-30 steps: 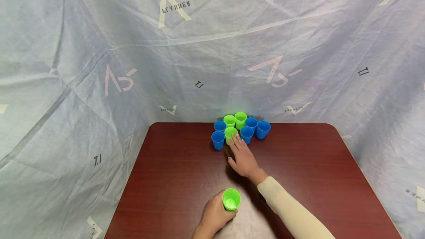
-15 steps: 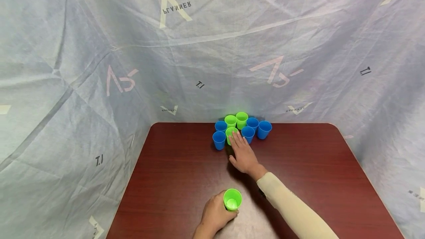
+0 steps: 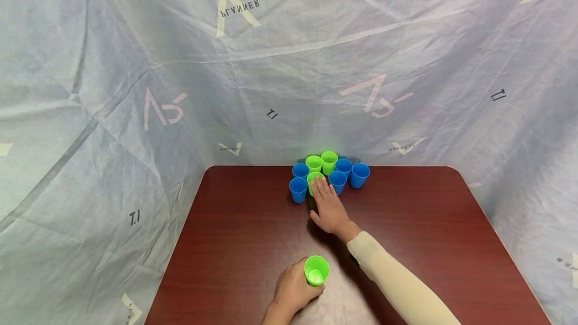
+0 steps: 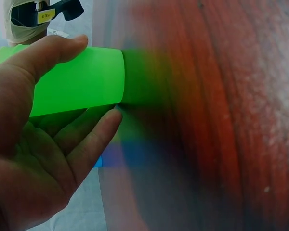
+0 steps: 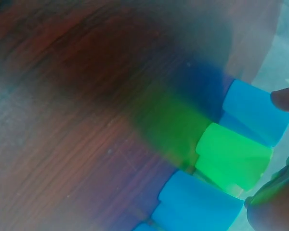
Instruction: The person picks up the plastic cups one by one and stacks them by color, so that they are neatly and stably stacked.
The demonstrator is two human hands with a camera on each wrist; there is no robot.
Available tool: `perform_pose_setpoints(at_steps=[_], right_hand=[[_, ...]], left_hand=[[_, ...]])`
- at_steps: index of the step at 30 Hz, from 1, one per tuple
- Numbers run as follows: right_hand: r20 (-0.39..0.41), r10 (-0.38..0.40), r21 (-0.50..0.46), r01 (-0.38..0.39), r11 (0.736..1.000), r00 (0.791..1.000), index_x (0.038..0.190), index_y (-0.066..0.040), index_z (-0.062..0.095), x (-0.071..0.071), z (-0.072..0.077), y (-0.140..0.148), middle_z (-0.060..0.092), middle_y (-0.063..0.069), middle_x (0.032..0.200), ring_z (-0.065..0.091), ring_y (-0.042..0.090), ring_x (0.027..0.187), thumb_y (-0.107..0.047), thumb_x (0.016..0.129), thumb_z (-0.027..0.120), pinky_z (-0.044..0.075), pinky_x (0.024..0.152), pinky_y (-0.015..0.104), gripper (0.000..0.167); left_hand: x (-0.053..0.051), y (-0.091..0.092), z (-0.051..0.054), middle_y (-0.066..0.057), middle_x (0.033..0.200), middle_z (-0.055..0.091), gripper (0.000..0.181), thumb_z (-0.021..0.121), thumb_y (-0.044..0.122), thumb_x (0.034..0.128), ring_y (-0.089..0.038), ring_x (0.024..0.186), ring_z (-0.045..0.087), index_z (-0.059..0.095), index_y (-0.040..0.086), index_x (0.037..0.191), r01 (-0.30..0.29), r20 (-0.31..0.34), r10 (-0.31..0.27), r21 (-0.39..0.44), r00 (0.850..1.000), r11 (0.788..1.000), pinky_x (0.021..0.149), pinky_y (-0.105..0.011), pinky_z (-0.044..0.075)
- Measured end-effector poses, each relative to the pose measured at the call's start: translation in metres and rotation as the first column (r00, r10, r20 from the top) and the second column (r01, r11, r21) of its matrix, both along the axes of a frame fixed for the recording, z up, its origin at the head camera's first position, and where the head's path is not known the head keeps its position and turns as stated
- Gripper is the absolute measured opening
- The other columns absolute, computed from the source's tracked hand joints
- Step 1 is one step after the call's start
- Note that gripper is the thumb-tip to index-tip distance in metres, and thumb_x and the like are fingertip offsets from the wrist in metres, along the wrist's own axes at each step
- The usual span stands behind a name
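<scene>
My left hand [image 3: 293, 287] grips an upright green cup [image 3: 317, 271] near the front of the table. In the left wrist view, thumb and fingers wrap the side of this cup [image 4: 82, 79], which appears close to or on the tabletop. My right hand [image 3: 331, 210] reaches to the far side with straight fingers. Its fingertips overlap the front green cup [image 3: 311, 179] of a cluster; whether they touch it I cannot tell. In the right wrist view, that green cup [image 5: 233, 156] sits between two blue cups, the lower one [image 5: 200, 202] and the upper one [image 5: 257, 113], with only parts of the hand at the right edge.
Around the front green cup stand two more green cups, such as the rear one [image 3: 329, 162], and several blue ones, including the left [image 3: 298, 190] and right [image 3: 359, 176]. The dark red wooden table [image 3: 226, 250] ends at a printed grey cloth backdrop [image 3: 280, 84].
</scene>
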State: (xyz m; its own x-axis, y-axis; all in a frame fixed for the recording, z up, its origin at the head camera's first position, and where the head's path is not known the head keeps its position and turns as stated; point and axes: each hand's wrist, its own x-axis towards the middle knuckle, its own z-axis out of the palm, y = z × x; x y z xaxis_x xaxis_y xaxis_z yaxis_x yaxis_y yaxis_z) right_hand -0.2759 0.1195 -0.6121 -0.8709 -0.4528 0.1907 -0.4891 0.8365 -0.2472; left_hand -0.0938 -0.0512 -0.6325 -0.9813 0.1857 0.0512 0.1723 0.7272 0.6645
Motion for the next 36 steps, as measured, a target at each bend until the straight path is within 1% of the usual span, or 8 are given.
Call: perform_pose_setpoints(at_steps=[4, 9, 13, 19, 21, 25, 31, 36], right_hand=[[0.009, -0.002, 0.005, 0.002, 1.0, 1.0, 0.168, -0.002, 0.015, -0.004, 0.004, -0.003, 0.011, 0.021, 0.178, 0.01, 0.044, 0.165, -0.028, 0.098, 0.068, 0.019, 0.131, 0.062, 0.092], [0.029, -0.022, 0.069, 0.02, 0.997, 0.999, 0.169, -0.005, 0.013, -0.008, 0.005, -0.004, 0.009, 0.018, 0.179, 0.009, 0.042, 0.166, -0.031, 0.101, 0.068, 0.015, 0.132, 0.06, 0.092], [0.029, -0.031, 0.091, 0.028, 0.995, 0.999, 0.17, -0.005, 0.013, -0.009, 0.006, -0.003, 0.009, 0.018, 0.179, 0.009, 0.042, 0.166, -0.032, 0.101, 0.068, 0.014, 0.133, 0.059, 0.092], [0.029, -0.016, 0.05, 0.015, 0.999, 0.999, 0.169, -0.003, 0.014, -0.016, 0.005, -0.006, 0.009, 0.02, 0.178, 0.006, 0.043, 0.166, -0.028, 0.101, 0.067, 0.014, 0.133, 0.059, 0.09], [0.039, -0.015, 0.038, 0.013, 0.999, 0.999, 0.168, -0.002, 0.014, -0.019, 0.004, -0.007, 0.008, 0.02, 0.178, 0.006, 0.043, 0.166, -0.027, 0.101, 0.067, 0.014, 0.133, 0.06, 0.09], [0.083, -0.026, 0.054, 0.021, 0.998, 0.996, 0.169, -0.002, 0.011, -0.024, 0.005, -0.009, 0.005, 0.019, 0.179, 0.003, 0.041, 0.166, -0.028, 0.103, 0.066, 0.013, 0.134, 0.056, 0.09], [0.087, -0.041, 0.085, 0.034, 0.996, 0.995, 0.168, 0.001, 0.01, -0.029, 0.003, -0.011, 0.003, 0.02, 0.179, 0.003, 0.04, 0.167, -0.029, 0.103, 0.065, 0.012, 0.135, 0.054, 0.091], [0.064, -0.053, 0.085, 0.047, 0.995, 0.997, 0.168, 0.001, 0.012, -0.031, 0.004, -0.016, 0.004, 0.02, 0.179, 0.003, 0.04, 0.167, -0.028, 0.102, 0.067, 0.012, 0.134, 0.055, 0.09]], left_hand=[[-0.002, 0.0, 0.001, 0.004, 0.097, 0.079, 0.057, 0.099, 0.033, 0.0645, -0.012, 0.086, 0.072, 0.073, 0.019, 0.113, -0.001, 0.008, 0.001, -0.002, 1.0, 1.0, 0.072, -0.034, 0.056], [-0.002, 0.0, 0.0, 0.005, 0.097, 0.079, 0.056, 0.098, 0.033, 0.0656, -0.01, 0.085, 0.072, 0.073, 0.02, 0.115, 0.005, 0.029, -0.005, 0.008, 1.0, 1.0, 0.072, -0.033, 0.056], [0.0, 0.001, -0.001, 0.004, 0.097, 0.079, 0.056, 0.098, 0.031, 0.066, -0.012, 0.085, 0.073, 0.073, 0.02, 0.115, 0.012, 0.037, -0.012, 0.021, 0.999, 1.0, 0.072, -0.033, 0.057], [0.0, 0.0, 0.001, 0.003, 0.096, 0.079, 0.057, 0.098, 0.031, 0.0639, -0.011, 0.084, 0.072, 0.073, 0.02, 0.114, 0.006, -0.006, -0.006, -0.002, 1.0, 1.0, 0.072, -0.033, 0.056], [0.0, 0.0, 0.001, 0.004, 0.094, 0.079, 0.056, 0.098, 0.031, 0.0632, -0.01, 0.082, 0.071, 0.073, 0.02, 0.113, 0.003, -0.023, -0.003, -0.01, 1.0, 1.0, 0.07, -0.032, 0.056], [0.0, 0.001, 0.0, 0.004, 0.091, 0.078, 0.054, 0.097, 0.031, 0.0621, -0.008, 0.079, 0.07, 0.073, 0.02, 0.109, -0.001, -0.047, 0.001, -0.015, 0.999, 1.0, 0.068, -0.032, 0.054], [0.0, 0.001, -0.001, 0.005, 0.088, 0.077, 0.052, 0.097, 0.029, 0.0612, -0.008, 0.077, 0.069, 0.073, 0.02, 0.107, -0.005, -0.058, 0.004, -0.017, 0.998, 1.0, 0.065, -0.032, 0.053], [-0.001, 0.0, -0.001, 0.005, 0.087, 0.077, 0.051, 0.096, 0.03, 0.0616, -0.008, 0.075, 0.068, 0.073, 0.02, 0.106, -0.002, -0.054, 0.002, -0.013, 0.999, 1.0, 0.065, -0.032, 0.053]])
